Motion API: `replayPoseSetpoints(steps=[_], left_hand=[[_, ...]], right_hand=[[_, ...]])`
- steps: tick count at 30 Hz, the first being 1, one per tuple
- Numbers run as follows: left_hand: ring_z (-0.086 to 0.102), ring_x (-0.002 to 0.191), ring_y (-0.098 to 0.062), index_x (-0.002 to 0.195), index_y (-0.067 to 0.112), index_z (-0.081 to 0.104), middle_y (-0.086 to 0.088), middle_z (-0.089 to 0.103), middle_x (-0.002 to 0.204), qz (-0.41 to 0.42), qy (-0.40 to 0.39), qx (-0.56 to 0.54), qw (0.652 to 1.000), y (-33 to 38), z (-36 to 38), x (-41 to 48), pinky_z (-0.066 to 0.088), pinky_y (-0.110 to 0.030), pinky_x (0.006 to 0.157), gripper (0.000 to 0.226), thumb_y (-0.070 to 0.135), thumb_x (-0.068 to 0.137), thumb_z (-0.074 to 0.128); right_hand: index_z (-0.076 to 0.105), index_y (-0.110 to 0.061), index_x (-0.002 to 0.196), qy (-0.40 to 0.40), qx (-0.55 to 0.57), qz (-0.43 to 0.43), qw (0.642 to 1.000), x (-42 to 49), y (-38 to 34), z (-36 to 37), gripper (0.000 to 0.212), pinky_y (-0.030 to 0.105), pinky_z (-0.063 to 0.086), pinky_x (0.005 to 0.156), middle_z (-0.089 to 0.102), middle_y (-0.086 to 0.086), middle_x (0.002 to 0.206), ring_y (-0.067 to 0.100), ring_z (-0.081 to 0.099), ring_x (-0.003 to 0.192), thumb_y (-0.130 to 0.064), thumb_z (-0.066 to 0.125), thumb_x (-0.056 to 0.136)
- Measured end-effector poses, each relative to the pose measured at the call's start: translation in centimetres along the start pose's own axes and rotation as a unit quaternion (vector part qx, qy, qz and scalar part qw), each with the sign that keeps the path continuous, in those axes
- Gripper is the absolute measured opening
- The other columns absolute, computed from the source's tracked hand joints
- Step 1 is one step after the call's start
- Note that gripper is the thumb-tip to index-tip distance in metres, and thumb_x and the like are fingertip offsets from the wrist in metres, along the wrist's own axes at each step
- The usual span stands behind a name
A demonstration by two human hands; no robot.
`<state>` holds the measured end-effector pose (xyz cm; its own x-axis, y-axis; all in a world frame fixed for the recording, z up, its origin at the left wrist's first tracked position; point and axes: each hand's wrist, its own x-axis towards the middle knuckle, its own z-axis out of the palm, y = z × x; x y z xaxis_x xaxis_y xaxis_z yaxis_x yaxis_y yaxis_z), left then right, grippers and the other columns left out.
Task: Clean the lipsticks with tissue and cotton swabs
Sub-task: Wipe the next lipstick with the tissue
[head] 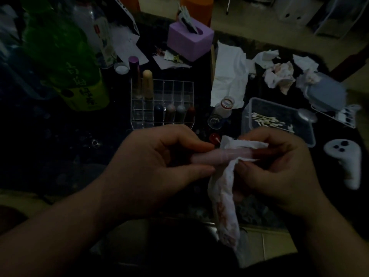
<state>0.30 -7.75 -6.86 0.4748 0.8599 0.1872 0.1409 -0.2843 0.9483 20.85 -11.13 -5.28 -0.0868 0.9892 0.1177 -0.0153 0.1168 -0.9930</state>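
Observation:
My left hand point(159, 162) grips a pale pink lipstick tube point(225, 155) lying level between both hands. A white tissue point(225, 188) with red stains is wrapped over the tube's right end, and my right hand point(279, 168) pinches it there; the rest of the tissue hangs down. The tube's right tip is hidden by the tissue. A clear box of cotton swabs point(279, 120) stands just behind my right hand. One cotton swab point(218, 140) pokes up behind the tube. A clear grid organizer point(162, 102) holds several lipsticks.
Crumpled stained tissues point(279, 74) and a flat tissue point(229, 76) lie at the back right. A purple tissue box point(189, 40), a green bottle point(65, 62), a small open glass bottle point(221, 112), a white controller point(347, 160) and a grey lid point(327, 94) crowd the dark table.

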Motion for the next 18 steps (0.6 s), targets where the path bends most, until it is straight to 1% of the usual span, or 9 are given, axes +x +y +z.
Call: replayPoseSetpoints(steps=[1,2,5,7,9,11,13,15,18], left_hand=[[0.072,0.093,-0.012,0.101,0.026,0.072,0.009,0.073,0.098,0.031,0.011,0.024,0.999,-0.1,0.2,-0.1,0.058,-0.023,0.080,0.030,0.027,0.073,0.082],[0.072,0.093,-0.012,0.102,0.025,0.071,0.008,0.073,0.099,0.025,0.012,0.012,1.000,-0.2,0.2,-0.2,0.058,-0.023,0.080,0.031,0.027,0.073,0.082],[0.075,0.089,-0.016,0.098,0.022,0.076,0.000,0.077,0.097,-0.123,-0.058,-0.157,0.978,0.7,-0.5,0.2,0.059,-0.024,0.074,0.024,0.030,0.076,0.079],[0.075,0.081,-0.023,0.097,0.017,0.078,-0.007,0.077,0.092,-0.155,-0.097,-0.197,0.963,0.7,-0.6,0.3,0.059,-0.027,0.070,0.019,0.028,0.082,0.074],[0.076,0.081,-0.016,0.091,0.019,0.079,0.000,0.078,0.091,-0.109,-0.042,-0.143,0.983,0.7,-0.2,0.2,0.058,-0.021,0.071,0.018,0.023,0.074,0.077],[0.074,0.088,-0.005,0.095,0.026,0.074,0.011,0.076,0.096,-0.023,0.019,-0.048,0.998,0.6,0.2,0.1,0.056,-0.015,0.076,0.029,0.025,0.068,0.083],[0.072,0.093,-0.004,0.098,0.025,0.072,0.010,0.074,0.102,0.040,0.038,-0.009,0.998,0.2,0.6,-0.2,0.055,-0.015,0.080,0.032,0.026,0.069,0.087],[0.072,0.093,-0.004,0.098,0.023,0.074,0.011,0.075,0.102,0.025,0.037,-0.029,0.999,0.1,0.5,-0.3,0.056,-0.016,0.080,0.027,0.023,0.072,0.082],[0.074,0.088,-0.004,0.100,0.021,0.074,0.011,0.077,0.096,-0.038,-0.017,-0.097,0.994,0.7,0.1,-0.1,0.056,-0.014,0.076,0.022,0.022,0.078,0.075]], right_hand=[[0.069,-0.010,0.079,0.004,-0.003,-0.003,1.000,0.0,-0.1,-0.1,0.010,0.027,0.052,0.042,0.071,0.002,0.065,0.022,0.067,0.046,-0.008,0.071,0.069],[0.069,-0.012,0.078,0.005,-0.005,-0.005,1.000,0.1,-0.1,-0.1,0.010,0.027,0.052,0.042,0.071,0.002,0.065,0.022,0.067,0.046,-0.009,0.071,0.069],[0.067,-0.008,0.078,-0.007,-0.005,-0.007,1.000,0.0,-0.2,-0.2,0.009,0.026,0.052,0.042,0.071,0.003,0.067,0.022,0.067,0.047,-0.009,0.071,0.070],[0.067,-0.007,0.079,-0.010,-0.007,-0.007,1.000,0.0,-0.1,-0.3,0.010,0.027,0.053,0.043,0.071,0.001,0.067,0.022,0.067,0.048,-0.008,0.071,0.070],[0.068,-0.010,0.078,-0.006,-0.008,-0.011,1.000,-0.1,0.0,-0.3,0.010,0.025,0.053,0.043,0.071,-0.001,0.067,0.019,0.067,0.048,-0.009,0.071,0.069],[0.070,-0.015,0.079,-0.001,-0.007,-0.023,1.000,0.0,0.0,-0.4,0.011,0.021,0.053,0.046,0.071,-0.005,0.067,0.013,0.067,0.050,-0.009,0.070,0.070],[0.070,-0.016,0.081,-0.002,-0.008,-0.035,0.999,0.0,-0.1,-0.5,0.013,0.019,0.052,0.048,0.071,-0.007,0.068,0.010,0.067,0.052,-0.008,0.069,0.071],[0.070,-0.018,0.080,-0.009,-0.002,-0.034,0.999,-0.1,-0.4,-0.4,0.014,0.022,0.053,0.047,0.072,-0.004,0.068,0.013,0.068,0.051,-0.007,0.069,0.071],[0.070,-0.014,0.077,-0.016,-0.003,-0.019,1.000,-0.2,-0.7,-0.5,0.011,0.027,0.053,0.044,0.071,0.005,0.067,0.022,0.068,0.048,-0.006,0.071,0.068]])
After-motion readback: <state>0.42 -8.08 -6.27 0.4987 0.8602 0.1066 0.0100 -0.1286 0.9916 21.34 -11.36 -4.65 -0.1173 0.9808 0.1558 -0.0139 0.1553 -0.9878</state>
